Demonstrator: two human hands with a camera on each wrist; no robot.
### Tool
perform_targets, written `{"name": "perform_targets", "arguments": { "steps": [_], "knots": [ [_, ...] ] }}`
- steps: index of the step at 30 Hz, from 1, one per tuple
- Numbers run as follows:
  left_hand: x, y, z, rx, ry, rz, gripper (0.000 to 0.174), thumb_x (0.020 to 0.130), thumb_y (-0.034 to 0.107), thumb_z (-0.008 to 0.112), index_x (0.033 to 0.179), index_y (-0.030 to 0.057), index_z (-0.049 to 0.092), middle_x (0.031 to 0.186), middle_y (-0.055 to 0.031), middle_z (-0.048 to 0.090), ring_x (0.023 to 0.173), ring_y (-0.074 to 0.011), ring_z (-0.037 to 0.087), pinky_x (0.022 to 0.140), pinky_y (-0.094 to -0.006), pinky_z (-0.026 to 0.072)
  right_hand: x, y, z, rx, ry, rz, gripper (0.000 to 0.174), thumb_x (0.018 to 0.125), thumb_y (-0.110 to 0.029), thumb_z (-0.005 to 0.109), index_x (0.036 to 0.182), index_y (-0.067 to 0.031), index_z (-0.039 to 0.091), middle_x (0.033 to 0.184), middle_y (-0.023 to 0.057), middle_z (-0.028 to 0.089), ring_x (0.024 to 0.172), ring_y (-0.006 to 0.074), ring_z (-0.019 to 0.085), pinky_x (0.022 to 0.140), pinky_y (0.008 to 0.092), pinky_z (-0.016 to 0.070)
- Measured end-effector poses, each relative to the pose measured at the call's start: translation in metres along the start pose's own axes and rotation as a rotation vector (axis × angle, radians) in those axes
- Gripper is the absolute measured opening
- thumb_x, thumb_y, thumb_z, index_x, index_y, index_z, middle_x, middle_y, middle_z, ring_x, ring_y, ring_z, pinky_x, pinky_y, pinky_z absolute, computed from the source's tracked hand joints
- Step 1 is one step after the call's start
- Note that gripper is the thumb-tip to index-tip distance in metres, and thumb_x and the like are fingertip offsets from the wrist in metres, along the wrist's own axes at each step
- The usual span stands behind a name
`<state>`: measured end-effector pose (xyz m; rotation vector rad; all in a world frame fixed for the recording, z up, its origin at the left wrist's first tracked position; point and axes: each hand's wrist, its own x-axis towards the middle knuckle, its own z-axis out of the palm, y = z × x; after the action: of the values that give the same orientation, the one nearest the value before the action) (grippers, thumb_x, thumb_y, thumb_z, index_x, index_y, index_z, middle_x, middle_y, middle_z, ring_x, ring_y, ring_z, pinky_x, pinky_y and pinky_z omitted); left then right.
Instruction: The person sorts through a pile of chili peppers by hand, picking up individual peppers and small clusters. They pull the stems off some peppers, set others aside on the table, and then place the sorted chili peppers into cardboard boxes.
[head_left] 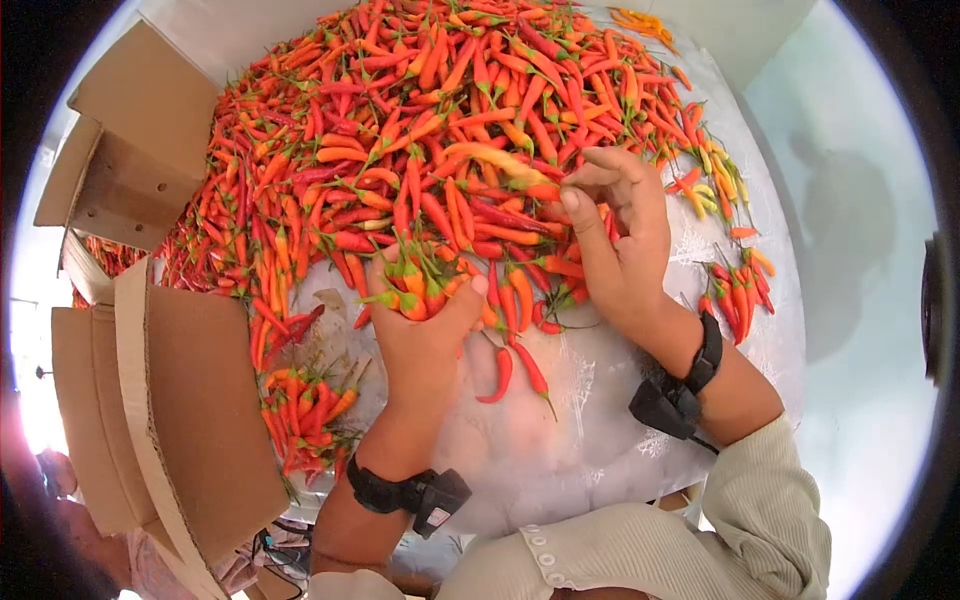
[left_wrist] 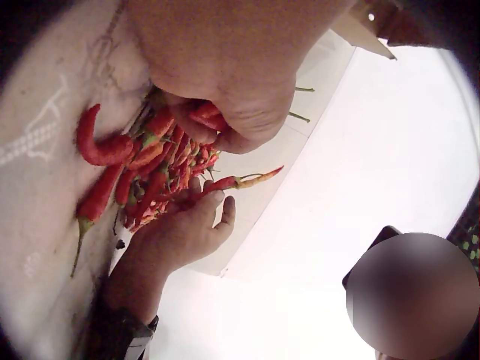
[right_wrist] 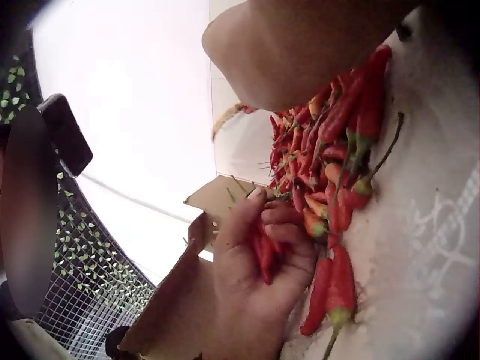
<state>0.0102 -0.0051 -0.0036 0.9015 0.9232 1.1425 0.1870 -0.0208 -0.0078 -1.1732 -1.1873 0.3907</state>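
Note:
A large heap of red and orange chili peppers [head_left: 430,120] covers the table. The left hand [head_left: 415,340] grips a bunch of peppers [head_left: 415,285] with their green stems up; in the right wrist view that hand [right_wrist: 259,277] has its fingers curled round red peppers [right_wrist: 266,251]. To its right, the right hand [head_left: 625,235] pinches a pepper between thumb and fingers, with a yellowish pepper [head_left: 500,160] reaching out to the left over the heap. The left wrist view shows the right hand [left_wrist: 184,232] with a red pepper and pale yellow tip [left_wrist: 259,178].
Cardboard boxes [head_left: 205,370] stand open at the left. A small pile of peppers [head_left: 305,415] lies beside them. Another small cluster [head_left: 738,298] sits near the table's right edge, below yellow-green peppers [head_left: 722,180]. Loose red peppers [head_left: 530,372] lie on the white sheet [head_left: 560,430] before the person.

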Motion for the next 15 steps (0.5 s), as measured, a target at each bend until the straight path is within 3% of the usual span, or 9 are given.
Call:
{"name": "perform_targets", "arguments": {
  "steps": [2,5,8,11,14,15],
  "knots": [
    [0.0,0.001,0.001,0.036,0.004,0.01,0.047,0.077,-0.006,0.069,0.114,0.003,0.042,0.083,-0.0058,0.06,0.062,-0.0114,0.057,0.052,-0.0241,0.0475,0.0,0.005,-0.005,-0.163,-0.026,-0.135,0.028,0.09,0.0,0.056,0.118,-0.0014,0.048,0.1,0.009,0.056,0.093,0.0143,0.057,0.082,0.0255,0.0462],
    [0.0,-0.001,-0.001,0.022,-0.034,0.038,0.042,0.077,-0.005,0.07,0.11,0.0034,0.045,0.082,-0.0052,0.06,0.061,-0.0111,0.057,0.051,-0.024,0.0463,0.002,0.004,-0.007,-0.357,0.03,-0.236,0.026,0.084,0.004,0.061,0.108,-0.002,0.056,0.098,0.0095,0.058,0.092,0.0172,0.058,0.082,0.0279,0.0457],
    [-0.001,-0.002,-0.001,0.008,-0.035,0.037,0.039,0.077,-0.004,0.07,0.106,0.0037,0.047,0.081,-0.0049,0.06,0.06,-0.011,0.056,0.05,-0.024,0.0454,0.008,-0.001,-0.008,-0.512,0.129,-0.383,0.028,0.072,0.006,0.063,0.097,-0.0057,0.061,0.092,0.0114,0.06,0.087,0.0301,0.058,0.076,0.0377,0.0459],
    [-0.001,-0.002,-0.001,0.007,-0.034,0.028,0.038,0.077,-0.004,0.07,0.106,0.0042,0.046,0.081,-0.0049,0.06,0.06,-0.011,0.056,0.05,-0.0238,0.0452,0.007,-0.002,-0.01,-0.597,0.061,-0.431,0.028,0.072,0.005,0.063,0.096,-0.0075,0.062,0.094,0.0103,0.061,0.089,0.0285,0.058,0.076,0.0386,0.0462],
    [-0.002,-0.001,-0.001,-0.015,-0.027,0.021,0.04,0.077,-0.004,0.07,0.107,0.0047,0.045,0.081,-0.005,0.06,0.059,-0.011,0.056,0.049,-0.0235,0.0452,0.0,-0.002,-0.001,-0.452,-0.158,-0.462,0.027,0.072,0.003,0.064,0.096,-0.0089,0.063,0.096,0.0098,0.061,0.094,0.0277,0.057,0.081,0.04,0.045],
    [-0.002,-0.001,0.0,-0.024,-0.021,0.019,0.041,0.077,-0.004,0.07,0.108,0.0048,0.044,0.081,-0.005,0.06,0.059,-0.011,0.056,0.049,-0.0235,0.0452,0.0,-0.006,0.001,-0.444,-0.25,-0.488,0.023,0.076,-0.004,0.064,0.098,-0.0088,0.064,0.097,0.0095,0.062,0.096,0.0287,0.057,0.085,0.0417,0.0437]
  ]
}}
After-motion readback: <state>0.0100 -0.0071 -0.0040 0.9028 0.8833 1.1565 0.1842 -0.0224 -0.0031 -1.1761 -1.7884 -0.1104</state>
